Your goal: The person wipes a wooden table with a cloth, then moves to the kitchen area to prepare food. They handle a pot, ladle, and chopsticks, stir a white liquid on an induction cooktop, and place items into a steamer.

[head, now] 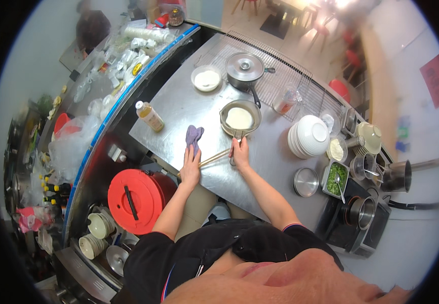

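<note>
My right hand (240, 152) grips the wire handle of a strainer or similar tool that reaches into a small pan (258, 110) holding a white substance (239, 118). A pair of wooden chopsticks (215, 156) slants between my two hands; their near ends pass by my left hand. My left hand (191, 167) lies at the table's near edge, its fingertips on a crumpled purple cloth (194, 135). Whether it also holds the chopsticks cannot be told. Behind the pan stands a lidded saucepan (245, 68), and left of that is a bowl of white powder or paste (207, 79).
A bottle (151, 117) stands at the left of the steel table (173, 95). Stacked white bowls (308, 136), metal lids or plates (305, 182) and a tray of chopped greens (335, 178) are at the right. A red lidded bucket (135, 201) sits below left.
</note>
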`<control>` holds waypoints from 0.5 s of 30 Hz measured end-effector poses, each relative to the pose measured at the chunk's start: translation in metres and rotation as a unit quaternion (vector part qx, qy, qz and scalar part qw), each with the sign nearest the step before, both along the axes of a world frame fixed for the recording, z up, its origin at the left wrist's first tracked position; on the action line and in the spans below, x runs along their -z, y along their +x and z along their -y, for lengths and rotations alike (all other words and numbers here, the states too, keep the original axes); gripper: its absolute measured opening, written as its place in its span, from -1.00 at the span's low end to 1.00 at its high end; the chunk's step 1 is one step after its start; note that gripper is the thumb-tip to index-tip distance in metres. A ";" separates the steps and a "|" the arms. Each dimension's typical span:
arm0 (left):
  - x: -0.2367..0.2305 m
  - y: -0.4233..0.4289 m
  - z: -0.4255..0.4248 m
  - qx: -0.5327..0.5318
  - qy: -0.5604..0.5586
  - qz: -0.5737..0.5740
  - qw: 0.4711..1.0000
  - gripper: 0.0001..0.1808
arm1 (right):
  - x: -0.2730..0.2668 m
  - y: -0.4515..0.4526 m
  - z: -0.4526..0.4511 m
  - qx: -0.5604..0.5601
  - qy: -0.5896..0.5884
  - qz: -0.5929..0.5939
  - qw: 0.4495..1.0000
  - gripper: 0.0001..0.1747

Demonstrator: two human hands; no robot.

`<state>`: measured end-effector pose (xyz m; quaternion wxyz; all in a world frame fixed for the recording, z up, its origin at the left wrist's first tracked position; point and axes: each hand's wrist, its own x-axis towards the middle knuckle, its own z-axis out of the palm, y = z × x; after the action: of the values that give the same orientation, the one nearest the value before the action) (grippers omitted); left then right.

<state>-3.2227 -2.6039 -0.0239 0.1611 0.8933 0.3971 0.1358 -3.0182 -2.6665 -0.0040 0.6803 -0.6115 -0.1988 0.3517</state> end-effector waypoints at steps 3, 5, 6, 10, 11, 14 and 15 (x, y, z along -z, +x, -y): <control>-0.005 -0.012 0.003 0.037 -0.007 -0.010 0.999 -0.43 | 0.001 0.007 0.002 -0.006 0.010 0.028 1.000 -0.82; -0.008 -0.020 0.000 0.065 -0.008 -0.016 0.998 -0.40 | -0.004 0.014 0.002 -0.011 0.021 0.030 0.999 -0.81; -0.010 -0.026 -0.001 0.081 -0.011 -0.013 0.997 -0.38 | -0.009 0.017 0.005 -0.010 0.027 0.028 0.999 -0.81; -0.025 -0.034 -0.003 0.094 -0.074 0.059 0.991 -0.38 | -0.071 0.032 0.035 -0.025 0.034 0.035 0.999 -0.80; -0.026 -0.036 0.002 0.098 -0.107 0.063 0.988 -0.39 | -0.088 0.034 0.051 -0.019 0.019 0.031 0.999 -0.80; -0.030 -0.019 0.017 0.090 -0.239 0.209 0.944 -0.63 | -0.117 0.048 0.096 -0.021 0.026 0.046 0.998 -0.77; -0.050 -0.008 0.030 0.044 -0.355 0.202 0.912 -0.69 | -0.130 0.050 0.115 -0.014 0.019 0.040 0.999 -0.76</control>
<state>-3.2307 -2.6337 0.0264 0.5503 0.7473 0.3380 0.1566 -2.9678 -2.7815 0.1265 0.6782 -0.6092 -0.2412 0.3328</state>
